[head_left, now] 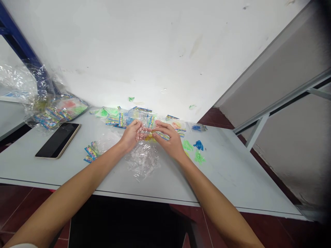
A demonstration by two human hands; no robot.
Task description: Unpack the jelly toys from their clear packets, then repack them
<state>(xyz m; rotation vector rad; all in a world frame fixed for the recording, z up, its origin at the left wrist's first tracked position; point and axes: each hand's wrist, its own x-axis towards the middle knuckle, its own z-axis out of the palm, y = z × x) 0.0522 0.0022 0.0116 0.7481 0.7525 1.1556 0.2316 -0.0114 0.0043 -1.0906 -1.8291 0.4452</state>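
My left hand [131, 136] is closed, thumb against fingers, on a small clear plastic bag [143, 133] over the middle of the table. My right hand [169, 137] is bent in from the other side, its fingertips at the bag's right end. A small yellow piece [150, 136] shows at the right fingertips; whether it is inside the bag I cannot tell. Just below my hands lies a pile of clear plastic bags [143, 162]. To the right of my right hand are green pieces [199, 157] and a dark blue piece [199, 145], loose on the table.
Packets with printed blue-yellow labels [113, 119] line the wall side of the grey table [232, 172]. At left are a phone [58, 140] and a large clear bag of packets [60, 110]. More labels [90, 152] lie left of centre. A white wall [144, 51] stands behind.
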